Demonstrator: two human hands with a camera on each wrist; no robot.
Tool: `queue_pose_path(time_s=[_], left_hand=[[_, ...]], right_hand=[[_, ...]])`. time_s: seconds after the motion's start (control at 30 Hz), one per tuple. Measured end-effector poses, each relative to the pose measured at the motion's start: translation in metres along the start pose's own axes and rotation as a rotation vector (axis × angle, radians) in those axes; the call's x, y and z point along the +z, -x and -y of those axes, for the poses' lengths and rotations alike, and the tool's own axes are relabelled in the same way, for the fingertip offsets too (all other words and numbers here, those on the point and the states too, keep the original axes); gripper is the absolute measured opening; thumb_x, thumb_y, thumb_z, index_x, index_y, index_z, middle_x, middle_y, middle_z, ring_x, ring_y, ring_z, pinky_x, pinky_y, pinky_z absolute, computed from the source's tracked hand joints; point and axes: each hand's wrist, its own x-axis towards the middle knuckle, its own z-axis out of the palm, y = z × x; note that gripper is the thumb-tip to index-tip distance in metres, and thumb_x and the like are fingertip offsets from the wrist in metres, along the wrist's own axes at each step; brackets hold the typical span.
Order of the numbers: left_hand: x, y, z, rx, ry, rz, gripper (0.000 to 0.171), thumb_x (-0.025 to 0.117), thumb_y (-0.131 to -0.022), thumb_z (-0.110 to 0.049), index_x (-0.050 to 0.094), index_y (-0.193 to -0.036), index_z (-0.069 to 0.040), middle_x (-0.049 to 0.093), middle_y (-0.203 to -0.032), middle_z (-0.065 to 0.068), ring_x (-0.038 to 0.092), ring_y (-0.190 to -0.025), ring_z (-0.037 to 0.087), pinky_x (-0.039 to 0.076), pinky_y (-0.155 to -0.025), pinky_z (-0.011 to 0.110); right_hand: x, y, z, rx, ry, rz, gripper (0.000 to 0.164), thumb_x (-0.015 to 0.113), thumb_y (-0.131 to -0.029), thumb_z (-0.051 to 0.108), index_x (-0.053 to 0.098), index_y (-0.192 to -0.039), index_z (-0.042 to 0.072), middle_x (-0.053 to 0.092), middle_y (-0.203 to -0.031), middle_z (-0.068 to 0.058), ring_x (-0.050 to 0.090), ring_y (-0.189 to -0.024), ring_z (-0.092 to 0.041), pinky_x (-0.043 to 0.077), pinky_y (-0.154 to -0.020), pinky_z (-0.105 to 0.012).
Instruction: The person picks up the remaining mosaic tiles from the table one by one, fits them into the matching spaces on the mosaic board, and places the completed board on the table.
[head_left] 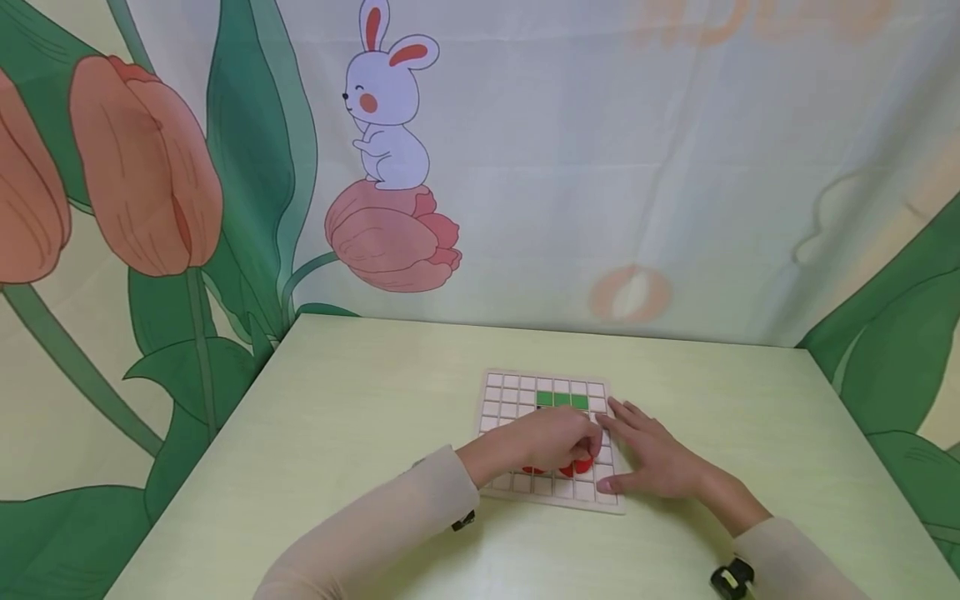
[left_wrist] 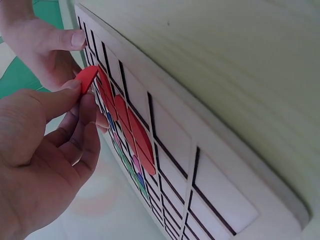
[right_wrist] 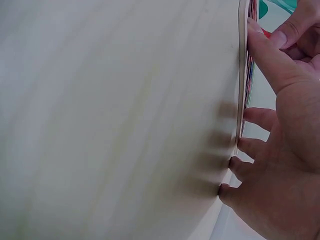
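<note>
A wooden grid board point(head_left: 501, 395) of pale squares lies on the table. My left hand point(head_left: 555, 437) reaches over it and pinches a red curved-edged piece point(left_wrist: 86, 80) between thumb and fingers, just above the squares. Red pieces point(left_wrist: 134, 131) with rounded outlines sit in the grid nearby. Green squares point(head_left: 561, 400) lie toward the far side, and small blue and pink ones show in the left wrist view. My right hand point(head_left: 663, 457) spreads its fingers along the board's right edge, its thumb resting on the near right corner area.
The pale table point(head_left: 360, 392) extends around the board on all sides. Behind it hangs a printed cloth point(head_left: 540, 183) with a rabbit and tulips. Dark wrist devices point(head_left: 731, 577) show at both sleeves.
</note>
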Motion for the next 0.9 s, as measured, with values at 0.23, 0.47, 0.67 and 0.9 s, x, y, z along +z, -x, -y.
queue_pose_path(time_s=[0.23, 0.47, 0.67, 0.9], left_hand=[[0.0025, 0.0001, -0.0004, 0.016, 0.020, 0.019, 0.010, 0.073, -0.101, -0.012, 0.073, -0.101, -0.022, 0.063, -0.089, -0.014, 0.057, -0.086, 0.007, 0.045, -0.081, 0.015], [0.0018, -0.0013, -0.0011, 0.036, 0.007, 0.007, 0.011, 0.074, -0.100, -0.010, 0.074, -0.101, -0.021, 0.066, -0.091, -0.013, 0.057, -0.087, 0.006, 0.045, -0.083, 0.014], [0.0032, -0.0016, 0.0001, 0.057, -0.005, 0.002, 0.009, 0.075, -0.099, -0.010, 0.076, -0.103, -0.018, 0.070, -0.095, -0.010, 0.057, -0.088, 0.005, 0.045, -0.085, 0.013], [0.0059, -0.0011, 0.0002, 0.070, -0.060, -0.011, 0.008, 0.076, -0.099, -0.010, 0.076, -0.104, -0.017, 0.068, -0.093, -0.010, 0.056, -0.088, 0.004, 0.045, -0.082, 0.012]], right_hand=[[0.0000, 0.0007, 0.0001, -0.005, -0.005, -0.001, 0.104, 0.086, -0.082, 0.059, 0.043, -0.160, 0.006, 0.022, -0.172, -0.025, 0.016, -0.155, -0.055, 0.018, -0.117, -0.078], [-0.0023, 0.0001, 0.0017, 0.008, -0.002, 0.008, 0.104, 0.085, -0.083, 0.059, 0.042, -0.161, 0.006, 0.021, -0.172, -0.024, 0.015, -0.156, -0.054, 0.018, -0.117, -0.077], [-0.0038, 0.0003, 0.0036, 0.015, 0.001, 0.014, 0.104, 0.085, -0.083, 0.060, 0.042, -0.161, 0.006, 0.021, -0.172, -0.024, 0.015, -0.156, -0.054, 0.017, -0.118, -0.077], [-0.0042, 0.0010, 0.0037, 0.010, -0.002, 0.015, 0.103, 0.085, -0.084, 0.058, 0.042, -0.161, 0.005, 0.021, -0.172, -0.025, 0.015, -0.156, -0.055, 0.017, -0.117, -0.077]])
